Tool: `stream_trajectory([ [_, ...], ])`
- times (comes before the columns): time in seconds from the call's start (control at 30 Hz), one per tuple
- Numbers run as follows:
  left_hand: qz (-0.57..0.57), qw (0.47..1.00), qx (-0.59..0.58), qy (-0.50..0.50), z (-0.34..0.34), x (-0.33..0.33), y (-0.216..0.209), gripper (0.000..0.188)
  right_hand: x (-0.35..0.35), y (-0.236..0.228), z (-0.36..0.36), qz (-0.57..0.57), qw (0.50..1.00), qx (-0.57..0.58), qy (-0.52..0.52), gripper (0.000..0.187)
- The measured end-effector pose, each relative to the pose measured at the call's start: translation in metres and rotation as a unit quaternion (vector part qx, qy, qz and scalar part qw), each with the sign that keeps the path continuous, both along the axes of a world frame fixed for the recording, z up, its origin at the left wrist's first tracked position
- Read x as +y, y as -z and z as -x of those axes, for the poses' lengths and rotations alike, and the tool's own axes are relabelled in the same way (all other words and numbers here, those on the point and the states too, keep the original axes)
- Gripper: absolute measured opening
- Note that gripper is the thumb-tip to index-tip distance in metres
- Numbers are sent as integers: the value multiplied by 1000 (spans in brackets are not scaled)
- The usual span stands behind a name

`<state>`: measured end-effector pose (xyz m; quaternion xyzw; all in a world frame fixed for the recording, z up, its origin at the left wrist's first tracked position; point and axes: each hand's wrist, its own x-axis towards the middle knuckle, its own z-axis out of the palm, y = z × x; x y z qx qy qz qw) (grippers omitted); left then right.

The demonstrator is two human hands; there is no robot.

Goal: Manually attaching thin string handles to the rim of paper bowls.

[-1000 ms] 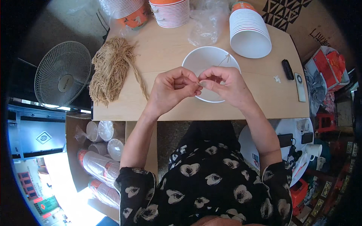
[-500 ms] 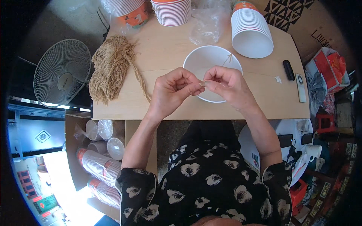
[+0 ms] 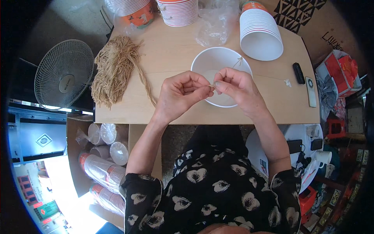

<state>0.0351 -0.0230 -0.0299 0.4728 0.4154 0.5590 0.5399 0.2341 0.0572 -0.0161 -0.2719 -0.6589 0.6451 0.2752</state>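
Over the near part of a white paper bucket, my left hand and my right hand meet fingertip to fingertip. Both pinch a short bit of thin tan string; its exact shape is mostly covered by my fingers. A tan string end shows at the far inner wall of the bucket, and my right hand hides whether the two bits join. To the left lies a thick bundle of tan strings, with a twisted strand trailing toward my left wrist.
Nested bucket stacks stand along the table's far side, beside a crumpled clear bag. On the right lie a black object, a pale remote and a white scrap. A fan stands left; a carton holds wrapped containers.
My fingertips have shifted slightly to the right and drawn a little apart, so more of the string shows between them. The bucket sits marginally farther right in the picture.
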Motion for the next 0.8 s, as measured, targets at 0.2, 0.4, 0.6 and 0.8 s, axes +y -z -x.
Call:
stream_trajectory([
  [0.2,14,1000,-7,7,1,-1,-1,12,2,0,0,50,998,45,-5,14],
  [0.4,-10,1000,22,19,3,-2,4,13,4,3,3,8,999,25,-33,15],
  [0.6,34,999,1,16,4,-3,-2,11,3,2,2,10,999,16,-31,14],
  [0.8,18,1000,2,26,3,-2,-1,10,3,3,1,17,999,23,-32,10],
])
